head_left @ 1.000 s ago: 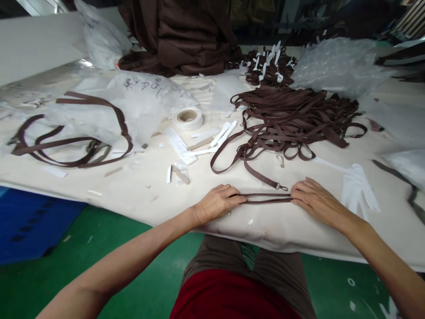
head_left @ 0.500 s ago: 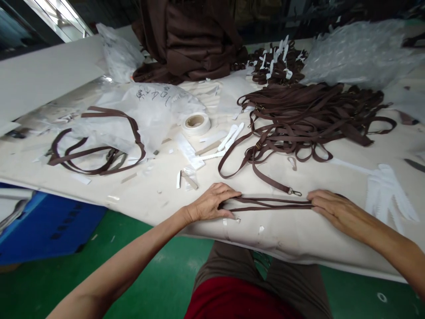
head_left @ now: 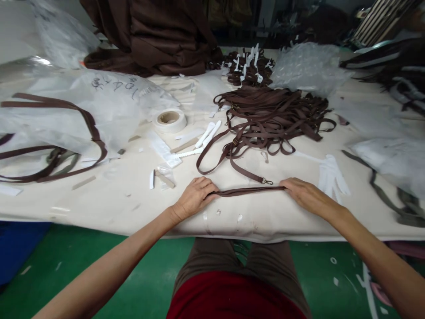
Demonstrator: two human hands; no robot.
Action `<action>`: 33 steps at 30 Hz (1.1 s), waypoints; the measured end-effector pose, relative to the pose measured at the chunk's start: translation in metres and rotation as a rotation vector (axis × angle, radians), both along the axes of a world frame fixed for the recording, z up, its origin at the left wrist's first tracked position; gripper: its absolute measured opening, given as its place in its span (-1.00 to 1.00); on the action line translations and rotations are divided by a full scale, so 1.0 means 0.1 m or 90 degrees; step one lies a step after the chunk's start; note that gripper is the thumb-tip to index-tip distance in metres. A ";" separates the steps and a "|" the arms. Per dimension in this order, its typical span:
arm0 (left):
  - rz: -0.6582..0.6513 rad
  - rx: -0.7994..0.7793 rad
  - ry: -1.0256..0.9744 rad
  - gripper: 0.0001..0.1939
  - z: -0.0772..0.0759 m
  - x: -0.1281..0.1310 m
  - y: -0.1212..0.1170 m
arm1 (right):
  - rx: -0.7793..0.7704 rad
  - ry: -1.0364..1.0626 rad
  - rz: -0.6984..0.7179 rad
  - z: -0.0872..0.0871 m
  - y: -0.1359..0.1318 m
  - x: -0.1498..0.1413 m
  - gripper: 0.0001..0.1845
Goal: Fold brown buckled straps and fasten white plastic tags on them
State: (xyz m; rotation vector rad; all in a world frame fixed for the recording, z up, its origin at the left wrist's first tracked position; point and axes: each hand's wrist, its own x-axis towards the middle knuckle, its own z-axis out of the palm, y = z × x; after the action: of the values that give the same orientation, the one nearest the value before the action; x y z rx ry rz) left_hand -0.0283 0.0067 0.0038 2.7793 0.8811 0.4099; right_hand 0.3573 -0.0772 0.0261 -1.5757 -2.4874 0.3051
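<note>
A folded brown strap [head_left: 249,191] stretches between my two hands, its layers lying close together just over the front of the table. My left hand [head_left: 198,195] is closed around one end. At the other end, my right hand [head_left: 302,192] has its fingers closed on the strap, hiding the tip. Just beyond the strap lies a metal snap hook [head_left: 267,181], on the end of another brown strap [head_left: 245,170] that runs back to a big pile of brown straps [head_left: 275,116].
A roll of white tape [head_left: 170,122] and white strips [head_left: 207,135] lie mid-table. Loose brown straps [head_left: 96,133] and plastic sheeting are at left. White gloves [head_left: 332,175] lie right of my right hand. Brown fabric [head_left: 166,35] and bubble wrap [head_left: 307,66] stand behind.
The strap's separate strands have come together into one narrow band between my hands. The camera view has turned to the right, bringing more of the table's right side into sight.
</note>
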 end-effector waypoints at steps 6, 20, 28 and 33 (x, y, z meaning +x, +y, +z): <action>-0.002 0.062 0.004 -0.66 -0.01 0.08 0.19 | 0.062 -0.135 0.108 0.12 -0.11 -0.17 -0.62; 0.020 0.071 0.026 -0.70 -0.04 0.11 0.30 | 0.059 -0.258 0.426 0.33 0.32 -0.24 -0.38; 0.019 0.046 0.030 -0.67 -0.01 0.13 0.30 | 0.121 -0.148 0.509 0.38 0.40 -0.28 -0.34; 0.013 0.043 0.027 -0.70 0.01 0.15 0.30 | 0.081 -0.158 0.635 0.33 0.49 -0.28 -0.70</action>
State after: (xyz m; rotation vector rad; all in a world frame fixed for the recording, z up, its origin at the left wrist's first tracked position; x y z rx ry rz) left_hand -0.0135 0.0366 0.0045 2.8530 0.9218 0.3927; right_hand 0.3293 -0.0283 0.0589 -0.2206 -3.2077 0.0602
